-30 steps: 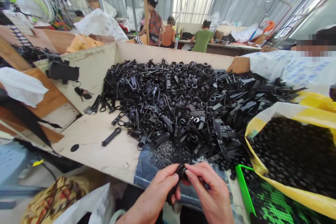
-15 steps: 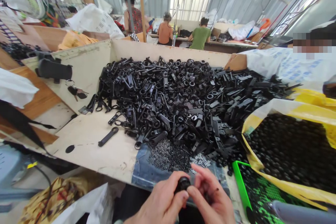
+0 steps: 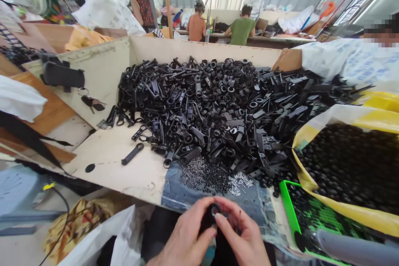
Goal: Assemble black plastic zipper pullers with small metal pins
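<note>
By blue cloth (image 3: 176, 189), hands (image 3: 187, 229) (image 3: 242, 227) together, pinching black part (image 3: 215, 208).

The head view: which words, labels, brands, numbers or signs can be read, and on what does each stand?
None can be read.
White sack at upper left: dark printed characters, too blurred to read.
White bag at right: blue marks, too blurred to tell if writing.

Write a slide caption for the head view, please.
Left hand and right hand hold a black part before heaped black pieces.
</note>
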`<action>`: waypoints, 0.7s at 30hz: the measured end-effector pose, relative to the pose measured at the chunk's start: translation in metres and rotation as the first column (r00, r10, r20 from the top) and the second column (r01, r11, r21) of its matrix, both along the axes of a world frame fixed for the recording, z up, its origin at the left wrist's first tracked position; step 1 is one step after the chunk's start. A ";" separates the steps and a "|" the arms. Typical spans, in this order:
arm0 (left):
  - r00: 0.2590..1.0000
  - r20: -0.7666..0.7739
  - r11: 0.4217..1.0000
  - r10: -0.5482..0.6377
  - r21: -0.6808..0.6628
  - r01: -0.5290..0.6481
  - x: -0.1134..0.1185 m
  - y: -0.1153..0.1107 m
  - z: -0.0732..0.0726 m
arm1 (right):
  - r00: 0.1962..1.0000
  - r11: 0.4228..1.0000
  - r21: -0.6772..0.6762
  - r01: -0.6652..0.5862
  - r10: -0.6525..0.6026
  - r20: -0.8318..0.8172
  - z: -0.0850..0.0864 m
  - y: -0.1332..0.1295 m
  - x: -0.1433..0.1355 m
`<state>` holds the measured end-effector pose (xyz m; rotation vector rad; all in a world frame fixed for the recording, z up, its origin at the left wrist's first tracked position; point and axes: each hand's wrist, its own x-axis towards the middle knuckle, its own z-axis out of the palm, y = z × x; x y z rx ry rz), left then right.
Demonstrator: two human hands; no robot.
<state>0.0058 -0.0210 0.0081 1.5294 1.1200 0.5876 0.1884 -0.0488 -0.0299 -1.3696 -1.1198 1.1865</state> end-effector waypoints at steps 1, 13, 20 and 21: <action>0.998 0.053 0.991 0.020 -0.132 -0.013 0.001 0.001 0.002 | 1.000 1.000 -0.009 -0.014 0.014 -0.016 0.003 0.002 0.001; 0.926 0.341 0.754 0.165 -0.649 0.104 0.002 -0.001 0.033 | 0.976 0.975 0.065 -0.211 0.214 -0.051 0.032 0.023 0.002; 0.894 0.348 0.659 0.283 -0.747 0.082 0.003 -0.005 0.025 | 0.978 0.981 0.055 -0.188 0.183 0.099 0.026 0.023 0.003; 0.895 0.341 0.659 0.287 -0.749 0.074 0.003 -0.006 0.024 | 0.979 0.982 0.053 -0.181 0.174 0.108 0.026 0.023 0.002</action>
